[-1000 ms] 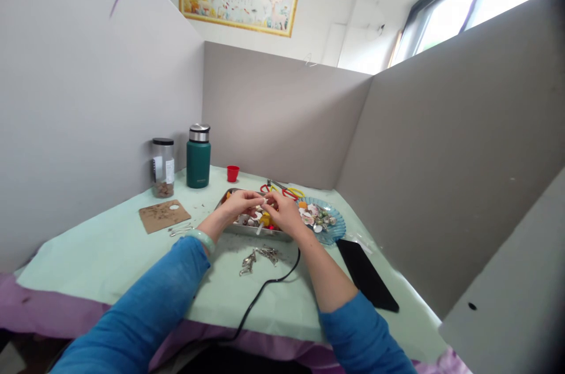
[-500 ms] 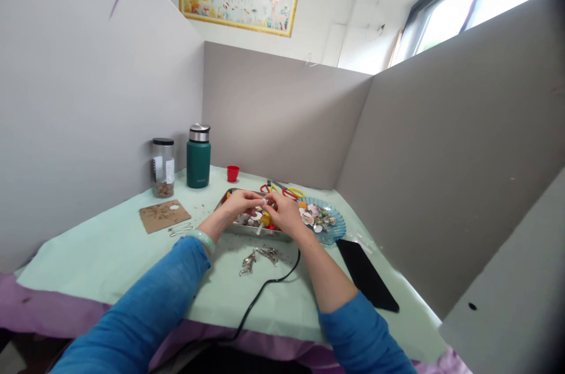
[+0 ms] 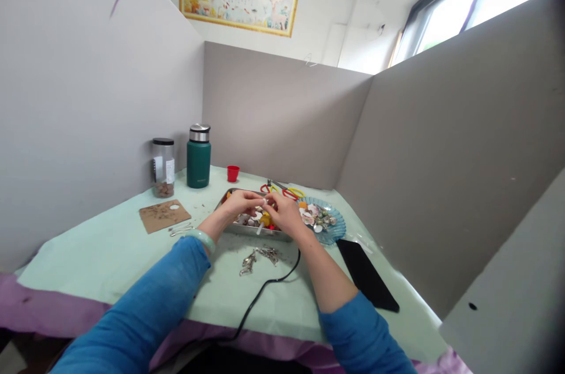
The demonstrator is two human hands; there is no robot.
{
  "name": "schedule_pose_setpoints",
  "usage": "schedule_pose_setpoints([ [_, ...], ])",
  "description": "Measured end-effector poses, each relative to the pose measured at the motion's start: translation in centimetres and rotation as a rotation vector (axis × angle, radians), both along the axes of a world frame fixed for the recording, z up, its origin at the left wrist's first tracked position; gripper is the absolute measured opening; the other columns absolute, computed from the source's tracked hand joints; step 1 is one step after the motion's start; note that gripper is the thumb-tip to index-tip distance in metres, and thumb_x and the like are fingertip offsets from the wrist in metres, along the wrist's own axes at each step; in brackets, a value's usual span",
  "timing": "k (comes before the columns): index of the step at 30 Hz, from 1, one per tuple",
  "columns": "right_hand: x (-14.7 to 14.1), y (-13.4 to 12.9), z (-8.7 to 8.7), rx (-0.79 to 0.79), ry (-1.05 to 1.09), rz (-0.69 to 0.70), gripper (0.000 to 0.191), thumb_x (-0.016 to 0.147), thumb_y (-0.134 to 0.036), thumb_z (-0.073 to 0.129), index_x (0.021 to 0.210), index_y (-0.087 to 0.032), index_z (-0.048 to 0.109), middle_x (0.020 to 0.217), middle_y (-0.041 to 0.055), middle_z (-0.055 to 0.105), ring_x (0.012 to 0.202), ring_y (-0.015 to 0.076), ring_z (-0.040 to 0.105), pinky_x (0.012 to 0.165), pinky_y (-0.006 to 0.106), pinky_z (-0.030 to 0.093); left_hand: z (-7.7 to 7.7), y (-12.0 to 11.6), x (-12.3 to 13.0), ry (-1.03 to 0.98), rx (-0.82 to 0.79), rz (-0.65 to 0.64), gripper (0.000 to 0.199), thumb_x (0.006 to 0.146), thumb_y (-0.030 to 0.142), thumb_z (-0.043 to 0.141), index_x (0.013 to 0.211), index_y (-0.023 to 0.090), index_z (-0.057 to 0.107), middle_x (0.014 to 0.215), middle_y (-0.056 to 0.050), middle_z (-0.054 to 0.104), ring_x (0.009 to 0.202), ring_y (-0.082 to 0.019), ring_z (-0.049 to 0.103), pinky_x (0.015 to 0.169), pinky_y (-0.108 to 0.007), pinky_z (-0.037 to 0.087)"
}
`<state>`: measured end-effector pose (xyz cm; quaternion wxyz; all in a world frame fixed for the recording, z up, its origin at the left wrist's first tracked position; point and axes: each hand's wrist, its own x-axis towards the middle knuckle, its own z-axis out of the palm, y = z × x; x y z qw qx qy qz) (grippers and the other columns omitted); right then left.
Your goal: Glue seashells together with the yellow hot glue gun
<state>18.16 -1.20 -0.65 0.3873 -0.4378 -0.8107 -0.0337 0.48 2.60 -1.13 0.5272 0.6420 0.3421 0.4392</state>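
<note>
Over the tray, left hand and right hand pinch a white piece; a plate lies at three o'clock.

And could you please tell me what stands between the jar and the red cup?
In the head view, the green bottle stands between the jar and the red cup.

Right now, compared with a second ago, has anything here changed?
Nothing visibly moved, was taken up or let go. The left hand and right hand still meet at a small white piece over the metal tray; the green bottle and blue plate stayed put.
</note>
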Motion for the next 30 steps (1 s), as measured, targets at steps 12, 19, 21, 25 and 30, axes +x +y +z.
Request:
schedule_pose_setpoints([
  [12,0.07,0.17,-0.02,-0.013,0.036,0.013,0.02,0.085,-0.032,0.052,0.102,-0.023,0.059,0.088,0.0026,0.068,0.076,0.0162,0.061,0.07,0.027,0.042,-0.39,0.48,-0.16,-0.046,0.004,-0.028,0.035,0.063,0.038,0.075,0.084,0.01,0.067,0.057,-0.001,0.059,0.047,-0.009,0.052,0.053,-0.024,0.048],
  [19,0.15,0.32,-0.19,-0.005,0.059,0.017,0.02,0.086,-0.035,0.052,0.101,-0.023,0.059,0.088,0.003,0.067,0.078,0.0166,0.061,0.072,0.028,0.043,-0.32,0.29,-0.09,-0.051,-0.011,-0.047,0.037,0.063,0.041,0.074,0.085,0.012,0.066,0.06,0.0,0.058,0.049,-0.009,0.053,0.054,-0.025,0.05],
  [21,0.11,0.26,-0.15,0.0,0.051,0.024,0.02,0.086,-0.035,0.052,0.1,-0.023,0.059,0.088,0.0029,0.067,0.077,0.0164,0.06,0.071,0.028,0.043,-0.26,0.18,-0.07,-0.032,-0.014,-0.048,0.036,0.063,0.041,0.074,0.083,0.013,0.065,0.058,0.001,0.057,0.048,-0.009,0.052,0.054,-0.025,0.05],
  [25,0.04,0.22,-0.1,0.016,0.032,0.031,0.02,0.086,-0.035,0.052,0.099,-0.022,0.06,0.089,0.0031,0.067,0.078,0.0165,0.06,0.07,0.027,0.043,-0.12,0.02,-0.04,-0.011,-0.017,-0.038,0.035,0.061,0.041,0.075,0.081,0.013,0.065,0.056,0.002,0.056,0.048,-0.009,0.052,0.054,-0.025,0.049],
  [30,0.03,0.32,-0.17,0.042,0.024,0.036,0.02,0.086,-0.034,0.052,0.099,-0.022,0.06,0.091,0.0036,0.066,0.079,0.0166,0.059,0.071,0.027,0.042,-0.18,0.04,-0.05,-0.016,-0.009,-0.043,0.036,0.061,0.041,0.075,0.081,0.013,0.065,0.057,0.002,0.056,0.048,-0.008,0.051,0.055,-0.026,0.05],
])
